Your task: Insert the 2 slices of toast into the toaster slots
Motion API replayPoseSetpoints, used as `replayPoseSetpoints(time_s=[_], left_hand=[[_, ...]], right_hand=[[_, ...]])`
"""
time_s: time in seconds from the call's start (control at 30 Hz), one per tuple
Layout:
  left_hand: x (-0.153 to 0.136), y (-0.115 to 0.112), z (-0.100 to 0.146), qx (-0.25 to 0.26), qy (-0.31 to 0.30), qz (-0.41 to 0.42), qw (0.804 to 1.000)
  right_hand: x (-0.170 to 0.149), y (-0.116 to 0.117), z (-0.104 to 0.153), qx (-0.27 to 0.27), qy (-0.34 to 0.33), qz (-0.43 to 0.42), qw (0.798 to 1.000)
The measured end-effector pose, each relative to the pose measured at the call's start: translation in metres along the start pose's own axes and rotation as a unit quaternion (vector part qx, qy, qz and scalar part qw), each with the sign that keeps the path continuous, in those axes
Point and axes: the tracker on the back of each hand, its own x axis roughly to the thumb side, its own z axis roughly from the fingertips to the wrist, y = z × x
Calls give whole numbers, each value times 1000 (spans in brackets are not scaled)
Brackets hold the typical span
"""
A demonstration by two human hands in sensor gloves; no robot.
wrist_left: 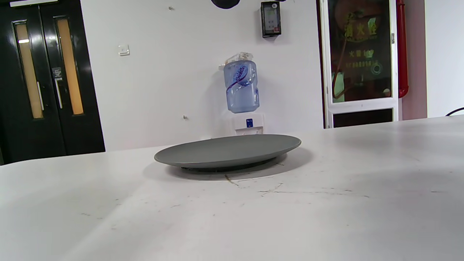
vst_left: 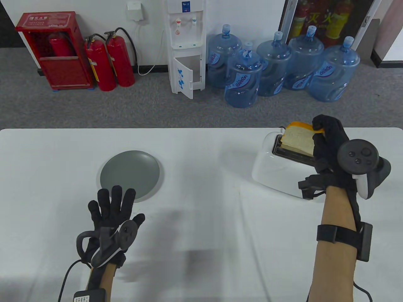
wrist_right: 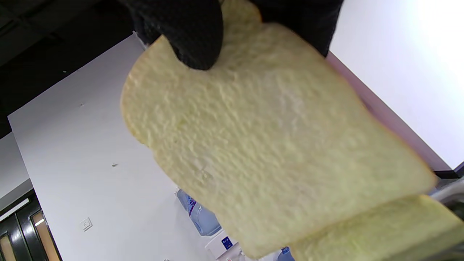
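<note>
A white toaster (vst_left: 270, 170) stands at the table's right. My right hand (vst_left: 324, 138) pinches a slice of toast (vst_left: 299, 138) by its top crust, holding it upright over the toaster's slots. In the right wrist view this slice (wrist_right: 268, 145) fills the frame under a gloved fingertip (wrist_right: 188, 32). A second slice (wrist_right: 380, 228) sticks up at the lower right of that view, seemingly in a slot. My left hand (vst_left: 115, 204) hovers over the table with its fingers spread and holds nothing. It is just in front of the grey plate (vst_left: 129, 173).
The grey plate (wrist_left: 228, 150) lies bare at the table's left-centre. Beyond the table's far edge stand several blue water jugs (vst_left: 242, 78), a white water dispenser (vst_left: 185, 47) and red fire extinguishers (vst_left: 108, 63) on the floor.
</note>
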Motion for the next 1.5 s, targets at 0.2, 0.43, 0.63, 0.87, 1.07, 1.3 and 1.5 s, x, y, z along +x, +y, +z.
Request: replayPoseSetpoints(time_s=[0.2,0.43,0.63,0.87,1.07,1.3,1.5], left_hand=[[-2,-2,-2,-9,6,-5,1000],[-7,-6,-3,-16,15,-7,1000],[-6,-5,-3,-16,15,-14,1000],[-7,-8,-4,-27,19,-23,999],[-7,-7,-4,-29,20,-24,999],[-7,-9,-5,-36,23,-29,999],[-7,-8,-5,-35,24,-30,999]], right_hand=[[-16,13,-2,9,1,5,1000],[-30,21,-5,19,9,-15,1000],[-39,28,-6,21,11,-20,1000],[-53,34,-7,25,19,-20,999],[-64,43,-6,39,19,-2,999],[-69,52,-3,42,19,-2,999],[-74,60,0,38,30,-8,999]])
